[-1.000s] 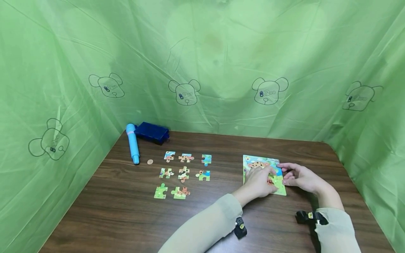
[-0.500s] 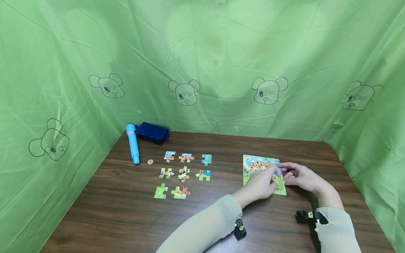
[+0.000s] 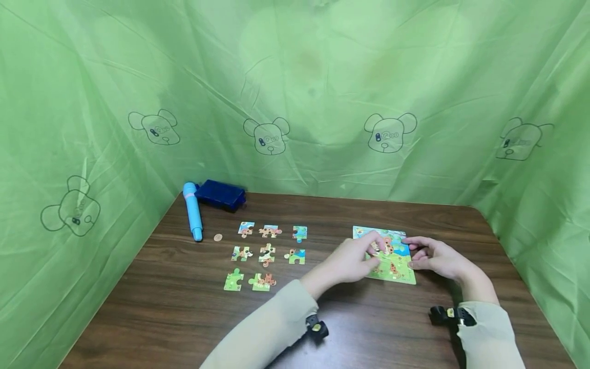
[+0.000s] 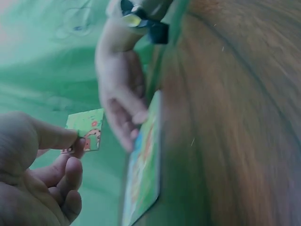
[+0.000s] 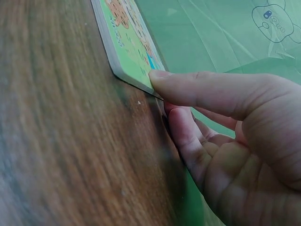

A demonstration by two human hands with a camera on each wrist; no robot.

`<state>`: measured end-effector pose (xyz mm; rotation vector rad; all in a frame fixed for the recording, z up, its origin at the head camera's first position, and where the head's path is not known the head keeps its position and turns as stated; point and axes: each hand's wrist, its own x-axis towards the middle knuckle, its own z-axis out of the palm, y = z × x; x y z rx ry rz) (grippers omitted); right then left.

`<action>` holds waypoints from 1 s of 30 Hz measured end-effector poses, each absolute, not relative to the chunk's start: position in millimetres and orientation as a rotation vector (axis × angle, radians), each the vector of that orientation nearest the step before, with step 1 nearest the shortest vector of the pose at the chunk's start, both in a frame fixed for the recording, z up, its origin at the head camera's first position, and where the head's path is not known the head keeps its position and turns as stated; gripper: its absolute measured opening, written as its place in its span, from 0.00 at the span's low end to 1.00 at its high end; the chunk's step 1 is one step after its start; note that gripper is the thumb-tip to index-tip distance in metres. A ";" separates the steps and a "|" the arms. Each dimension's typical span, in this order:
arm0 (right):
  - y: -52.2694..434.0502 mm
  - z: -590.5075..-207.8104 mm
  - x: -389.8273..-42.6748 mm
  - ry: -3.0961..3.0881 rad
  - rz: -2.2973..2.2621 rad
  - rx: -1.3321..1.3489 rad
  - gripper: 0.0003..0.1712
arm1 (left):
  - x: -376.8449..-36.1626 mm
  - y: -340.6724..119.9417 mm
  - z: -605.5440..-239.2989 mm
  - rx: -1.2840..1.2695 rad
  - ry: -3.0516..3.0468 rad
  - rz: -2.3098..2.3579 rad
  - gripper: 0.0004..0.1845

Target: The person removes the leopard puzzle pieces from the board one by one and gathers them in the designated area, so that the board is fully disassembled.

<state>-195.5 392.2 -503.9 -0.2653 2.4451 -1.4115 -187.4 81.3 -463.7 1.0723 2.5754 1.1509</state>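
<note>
- Pinched between the thumb and first finger of the left hand [image 4: 33, 174] is one puzzle piece [image 4: 87, 129], green with a bit of orange on it.
- That piece is up off the puzzle board [image 3: 387, 256], just above the board's top left part.
- The right hand [image 3: 435, 259] rests at the right edge of the puzzle board; its thumb [image 5: 207, 92] presses on the board's edge and the other fingers lie bent on the table beside it, holding nothing.
- The puzzle board lies flat on the brown table [image 3: 184, 318], with a picture of a spotted animal on green grass.
- Eight loose pieces [image 3: 267, 253] lie in three rows well to the left of the puzzle board, each one apart from the next.
- A small coin [image 3: 218, 237] sits left of those pieces, farther from the board.
- Just past the coin is a light blue pen [image 3: 192, 218], lying with its far end near the table's back edge.
- A dark blue box [image 3: 219, 194] touches the top of the pen, far left of the board by the green sheet [image 3: 295, 92].
- Green sheet with bear drawings hangs behind and beside the table.
</note>
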 end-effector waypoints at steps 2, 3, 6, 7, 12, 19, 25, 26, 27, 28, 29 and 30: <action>392.1 -503.6 -195.6 2.442 -1.414 -0.253 0.43 | -187.1 62.6 -459.6 1.064 2.570 1.183 0.14; 392.0 -503.5 -195.7 2.439 -1.417 -0.247 0.43 | -187.1 53.5 -458.3 1.058 2.569 1.202 0.14; 392.2 -503.5 -195.8 2.439 -1.409 -0.221 0.43 | -187.7 27.4 -454.0 1.053 2.577 1.243 0.13; 392.3 -503.6 -195.8 2.443 -1.403 -0.213 0.43 | -187.7 19.2 -452.5 1.052 2.575 1.254 0.13; 392.4 -502.8 -195.6 2.451 -1.376 -0.197 0.43 | -186.6 -18.3 -446.5 0.984 2.577 1.280 0.13; 389.1 -500.3 -194.6 2.452 -1.370 -0.189 0.43 | -182.1 -64.9 -439.4 0.887 2.611 1.276 0.12; 388.1 -498.7 -194.0 2.454 -1.361 -0.182 0.43 | -184.5 -93.6 -442.3 0.847 2.549 1.287 0.11; 388.1 -498.8 -194.0 2.454 -1.360 -0.181 0.43 | -185.2 -96.7 -443.6 0.845 2.542 1.279 0.11; 388.0 -499.0 -194.1 2.454 -1.360 -0.180 0.43 | -185.7 -98.9 -444.5 0.837 2.528 1.273 0.11; 388.1 -499.3 -194.1 2.455 -1.360 -0.181 0.43 | -186.3 -100.8 -445.7 0.834 2.518 1.261 0.11; 388.3 -499.7 -194.2 2.457 -1.358 -0.183 0.43 | -186.8 -102.3 -446.7 0.832 2.509 1.249 0.10; 388.4 -500.0 -194.3 2.458 -1.358 -0.185 0.43 | -187.3 -103.3 -447.5 0.833 2.500 1.237 0.10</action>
